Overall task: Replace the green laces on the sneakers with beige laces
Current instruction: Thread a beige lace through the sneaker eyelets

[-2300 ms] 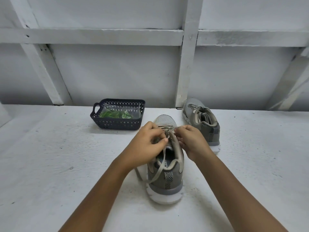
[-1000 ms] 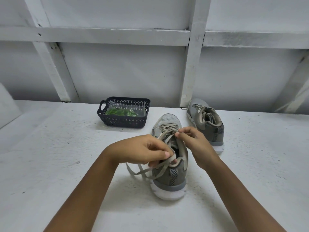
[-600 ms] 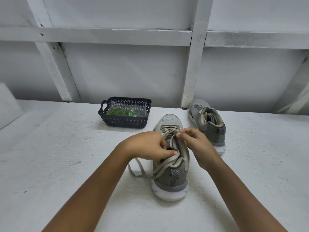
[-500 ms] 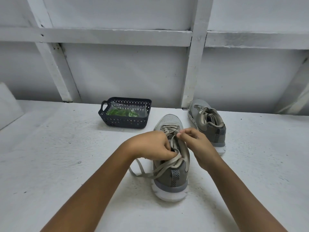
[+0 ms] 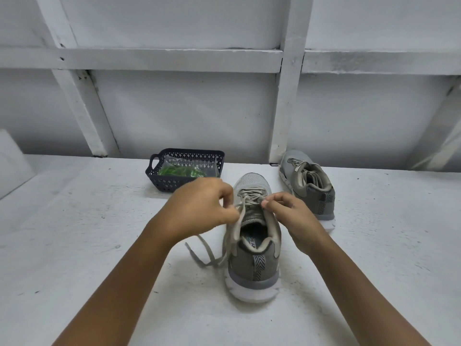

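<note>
Left hand (image 5: 199, 211) curled, pinching beige lace (image 5: 230, 238) | right hand (image 5: 291, 216) pinching it at eyelets | both above near sneaker (image 5: 254, 265)

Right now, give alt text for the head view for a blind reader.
The left hand and right hand pinch the beige lace atop the near grey sneaker on a white surface, loose ends trailing left. A second sneaker stands behind; a dark basket holds bagged green laces.
</note>
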